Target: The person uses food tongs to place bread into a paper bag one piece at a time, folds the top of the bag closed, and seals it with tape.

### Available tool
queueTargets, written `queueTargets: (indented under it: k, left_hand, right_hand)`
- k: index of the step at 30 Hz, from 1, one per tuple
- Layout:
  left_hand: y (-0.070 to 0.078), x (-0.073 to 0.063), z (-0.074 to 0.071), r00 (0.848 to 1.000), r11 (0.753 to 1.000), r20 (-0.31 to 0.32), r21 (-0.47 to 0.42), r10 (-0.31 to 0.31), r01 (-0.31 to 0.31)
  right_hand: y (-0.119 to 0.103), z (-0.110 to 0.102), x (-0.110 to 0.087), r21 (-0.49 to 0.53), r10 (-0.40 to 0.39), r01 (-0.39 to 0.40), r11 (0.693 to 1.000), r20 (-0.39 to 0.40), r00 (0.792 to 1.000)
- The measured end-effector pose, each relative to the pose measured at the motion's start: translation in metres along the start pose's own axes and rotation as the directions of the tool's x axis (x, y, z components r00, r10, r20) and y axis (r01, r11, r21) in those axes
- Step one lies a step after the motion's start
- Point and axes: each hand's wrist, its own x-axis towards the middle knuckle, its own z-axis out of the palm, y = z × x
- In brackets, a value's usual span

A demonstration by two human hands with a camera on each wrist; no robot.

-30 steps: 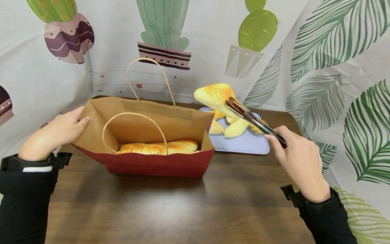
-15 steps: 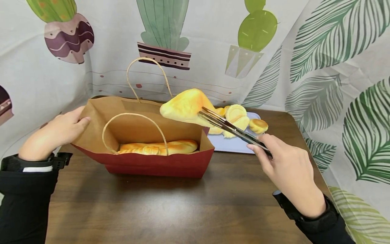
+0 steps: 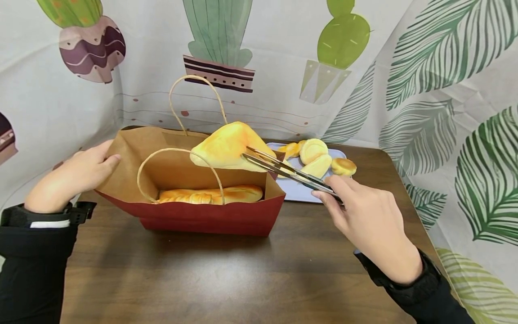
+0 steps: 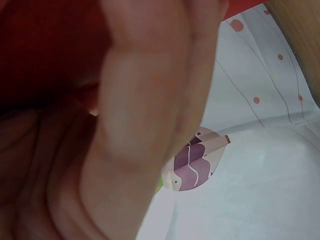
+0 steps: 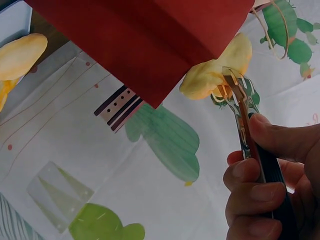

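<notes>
- Gripping the metal tongs [image 3: 315,183] in the right hand [image 3: 366,222], with the pointed bread [image 3: 227,146] clasped near one end between the tips.
- Pinching the left rim of the paper bag [image 3: 210,218] with the left hand [image 3: 82,172].
- Suspended over the open mouth of the paper bag, above the loaf [image 3: 243,194] lying inside.
- Judging by the smooth, puffy shape, probably light and soft; likely to dent under a squeeze, not crack.
- Probably not very slippery, but apt to droop or swivel when nipped off-centre.
- Best to take hold across the thick middle, pressing gently and evenly from both sides.
</notes>
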Motion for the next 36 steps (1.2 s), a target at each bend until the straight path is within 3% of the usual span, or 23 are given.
queueTargets:
  k: [11,25,30,36]
  left_hand:
    - [0.005,-0.003,0.0,1.0,1.0,-0.009,0.019,0.001,-0.001]
    - [-0.001,-0.001,0.0,1.0,1.0,-0.01,0.006,0.001,-0.001]
    - [-0.001,-0.001,0.001,1.0,1.0,-0.003,0.003,-0.01,0.01]
    - [0.0,0.0,0.0,1.0,1.0,0.0,0.003,-0.012,0.012]
  right_hand:
    - [0.002,0.009,0.025,-0.033,-0.073,0.074,0.997,0.041,0.996]
    - [-0.019,0.007,0.04,0.008,-0.182,0.182,0.983,0.057,0.982]
    - [-0.026,0.017,0.051,0.005,-0.192,0.193,0.981,0.14,0.971]
    - [-0.033,0.031,0.069,0.034,-0.197,0.195,0.98,0.281,0.939]
